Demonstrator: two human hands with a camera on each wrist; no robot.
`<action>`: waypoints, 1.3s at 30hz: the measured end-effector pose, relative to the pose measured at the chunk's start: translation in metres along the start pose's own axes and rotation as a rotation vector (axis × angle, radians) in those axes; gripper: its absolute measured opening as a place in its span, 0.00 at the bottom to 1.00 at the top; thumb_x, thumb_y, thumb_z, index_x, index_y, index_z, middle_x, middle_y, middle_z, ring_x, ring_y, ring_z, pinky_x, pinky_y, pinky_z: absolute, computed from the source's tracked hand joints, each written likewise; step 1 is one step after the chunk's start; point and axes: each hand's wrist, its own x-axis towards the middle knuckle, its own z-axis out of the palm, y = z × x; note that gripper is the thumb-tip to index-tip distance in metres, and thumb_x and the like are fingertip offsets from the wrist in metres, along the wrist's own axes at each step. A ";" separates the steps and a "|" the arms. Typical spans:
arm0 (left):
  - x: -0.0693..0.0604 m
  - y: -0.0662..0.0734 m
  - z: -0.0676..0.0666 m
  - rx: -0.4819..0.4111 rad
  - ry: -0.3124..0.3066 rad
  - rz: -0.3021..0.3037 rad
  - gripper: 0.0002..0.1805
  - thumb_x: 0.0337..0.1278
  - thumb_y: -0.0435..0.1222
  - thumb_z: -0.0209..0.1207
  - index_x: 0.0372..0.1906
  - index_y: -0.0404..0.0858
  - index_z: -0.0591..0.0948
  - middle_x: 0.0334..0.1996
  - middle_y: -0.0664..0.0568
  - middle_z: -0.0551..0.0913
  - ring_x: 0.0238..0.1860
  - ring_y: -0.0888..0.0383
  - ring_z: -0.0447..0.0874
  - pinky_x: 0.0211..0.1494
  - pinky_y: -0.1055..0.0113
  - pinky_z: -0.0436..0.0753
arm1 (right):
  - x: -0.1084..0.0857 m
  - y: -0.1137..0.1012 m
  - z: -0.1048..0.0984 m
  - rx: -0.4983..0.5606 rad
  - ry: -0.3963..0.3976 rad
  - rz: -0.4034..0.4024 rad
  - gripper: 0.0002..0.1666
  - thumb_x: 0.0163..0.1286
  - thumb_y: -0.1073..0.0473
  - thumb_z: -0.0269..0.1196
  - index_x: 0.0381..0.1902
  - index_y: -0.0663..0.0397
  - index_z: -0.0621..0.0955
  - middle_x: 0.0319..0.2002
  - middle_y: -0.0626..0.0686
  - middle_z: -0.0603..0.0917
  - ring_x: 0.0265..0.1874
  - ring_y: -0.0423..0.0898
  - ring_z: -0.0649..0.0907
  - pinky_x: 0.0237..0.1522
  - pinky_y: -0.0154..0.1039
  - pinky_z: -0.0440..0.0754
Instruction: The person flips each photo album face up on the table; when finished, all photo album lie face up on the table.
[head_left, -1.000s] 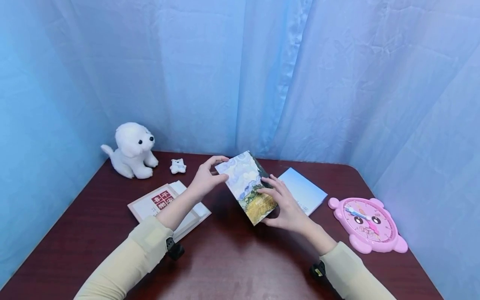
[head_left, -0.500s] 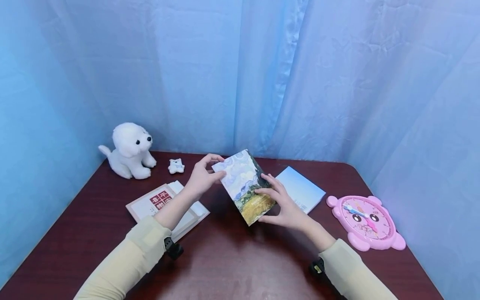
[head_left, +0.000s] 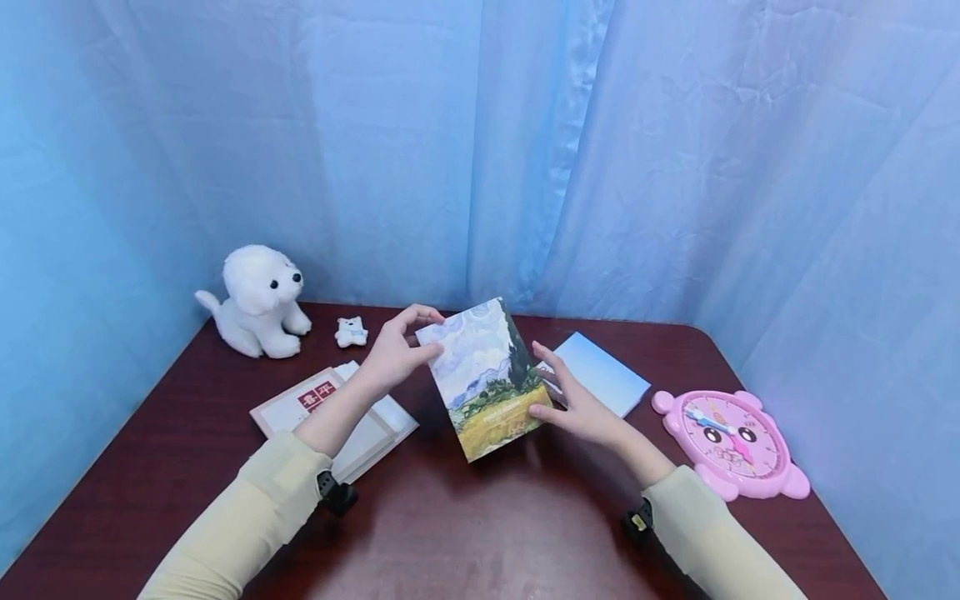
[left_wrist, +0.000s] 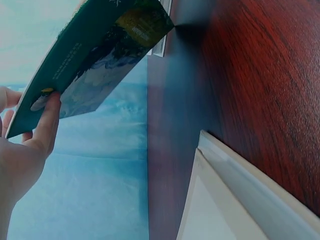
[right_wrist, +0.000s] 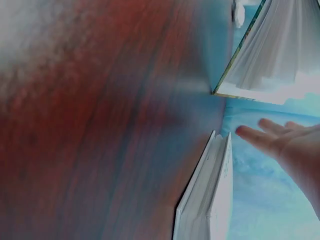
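A book with a painted landscape cover [head_left: 480,375] is held tilted above the middle of the table. My left hand [head_left: 399,350] pinches its upper left corner, thumb on the painted cover. In the left wrist view, the book's green spine [left_wrist: 65,60] shows beside my left hand [left_wrist: 25,155]. My right hand [head_left: 577,408] is by the book's lower right edge with its fingers extended. The right wrist view shows that hand [right_wrist: 290,145] apart from the book, whose loose white pages [right_wrist: 275,55] face it.
Beige books [head_left: 375,446] lie left, partly hidden by my left forearm. A blue-and-white book [head_left: 600,375] lies behind my right hand. A pink toy clock [head_left: 731,446] is at the right. A white plush dog [head_left: 262,304] and small bear figure [head_left: 351,332] stand back left.
The painted book has turned clockwise, its lower corner swinging left, and shifted slightly left with my left hand. My right hand has let go of its right side and loosened.
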 end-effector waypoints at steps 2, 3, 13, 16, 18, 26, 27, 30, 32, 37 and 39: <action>0.000 -0.001 -0.001 0.023 -0.003 0.031 0.18 0.50 0.26 0.61 0.49 0.37 0.76 0.51 0.45 0.76 0.44 0.54 0.73 0.38 0.70 0.75 | 0.001 0.003 0.001 0.012 -0.034 0.021 0.53 0.67 0.60 0.62 0.75 0.34 0.40 0.75 0.55 0.43 0.70 0.66 0.54 0.64 0.64 0.58; 0.000 -0.002 -0.002 0.029 -0.005 0.043 0.18 0.50 0.26 0.62 0.48 0.37 0.76 0.51 0.45 0.76 0.46 0.54 0.73 0.40 0.70 0.75 | 0.002 0.004 0.001 0.012 -0.051 0.028 0.54 0.67 0.59 0.61 0.75 0.33 0.38 0.75 0.56 0.42 0.69 0.67 0.54 0.63 0.64 0.59; -0.003 -0.008 -0.008 0.025 -0.040 0.053 0.18 0.52 0.26 0.61 0.51 0.34 0.76 0.52 0.42 0.74 0.46 0.50 0.70 0.38 0.64 0.73 | 0.008 0.009 0.006 0.011 -0.084 0.062 0.57 0.65 0.57 0.64 0.74 0.30 0.37 0.75 0.57 0.44 0.68 0.65 0.60 0.62 0.62 0.64; -0.003 -0.013 -0.011 0.039 -0.039 0.058 0.18 0.52 0.26 0.61 0.50 0.35 0.76 0.52 0.43 0.75 0.44 0.52 0.71 0.36 0.64 0.73 | 0.013 0.013 0.007 -0.002 -0.082 0.063 0.58 0.64 0.58 0.65 0.75 0.32 0.37 0.74 0.59 0.44 0.69 0.65 0.57 0.63 0.65 0.60; -0.003 -0.016 -0.012 0.054 -0.043 0.058 0.17 0.52 0.26 0.62 0.49 0.36 0.76 0.51 0.44 0.75 0.42 0.53 0.71 0.35 0.64 0.73 | 0.016 0.015 0.008 -0.020 -0.086 0.070 0.59 0.63 0.57 0.65 0.75 0.33 0.37 0.74 0.59 0.44 0.70 0.65 0.56 0.64 0.66 0.58; -0.004 -0.028 -0.014 0.103 -0.064 0.052 0.16 0.53 0.27 0.62 0.47 0.39 0.76 0.49 0.47 0.77 0.44 0.54 0.73 0.35 0.61 0.75 | 0.022 0.020 0.011 -0.080 -0.122 0.067 0.60 0.60 0.51 0.68 0.75 0.29 0.39 0.73 0.55 0.48 0.67 0.59 0.64 0.64 0.60 0.62; -0.004 -0.029 -0.014 0.101 -0.064 0.048 0.16 0.53 0.27 0.62 0.47 0.39 0.76 0.49 0.47 0.77 0.44 0.53 0.73 0.35 0.62 0.75 | 0.022 0.020 0.012 -0.076 -0.124 0.062 0.59 0.60 0.52 0.68 0.75 0.29 0.39 0.73 0.55 0.49 0.66 0.58 0.65 0.64 0.60 0.63; -0.003 -0.030 -0.014 0.089 -0.063 0.032 0.16 0.53 0.27 0.62 0.48 0.40 0.76 0.50 0.47 0.76 0.41 0.52 0.74 0.32 0.65 0.75 | 0.024 0.022 0.013 -0.095 -0.121 0.032 0.57 0.63 0.53 0.66 0.75 0.31 0.41 0.72 0.56 0.51 0.64 0.56 0.69 0.60 0.58 0.70; -0.003 -0.032 -0.015 0.088 -0.062 0.018 0.16 0.53 0.28 0.62 0.49 0.40 0.76 0.51 0.47 0.76 0.36 0.52 0.73 0.30 0.66 0.74 | 0.025 0.022 0.013 -0.130 -0.119 0.011 0.55 0.63 0.53 0.65 0.75 0.34 0.42 0.72 0.56 0.51 0.60 0.56 0.72 0.54 0.54 0.76; 0.001 -0.036 -0.018 0.068 -0.075 -0.025 0.18 0.54 0.28 0.62 0.52 0.37 0.76 0.54 0.43 0.75 0.30 0.55 0.74 0.33 0.59 0.80 | 0.028 0.021 0.014 -0.283 -0.095 -0.016 0.50 0.65 0.48 0.63 0.75 0.34 0.46 0.73 0.56 0.49 0.50 0.53 0.73 0.41 0.48 0.78; 0.002 -0.034 -0.019 0.052 -0.086 -0.056 0.19 0.54 0.27 0.61 0.53 0.35 0.75 0.55 0.41 0.74 0.32 0.56 0.76 0.35 0.57 0.82 | 0.029 0.022 0.014 -0.337 -0.085 -0.018 0.48 0.65 0.46 0.62 0.75 0.32 0.48 0.74 0.56 0.48 0.58 0.55 0.69 0.46 0.51 0.76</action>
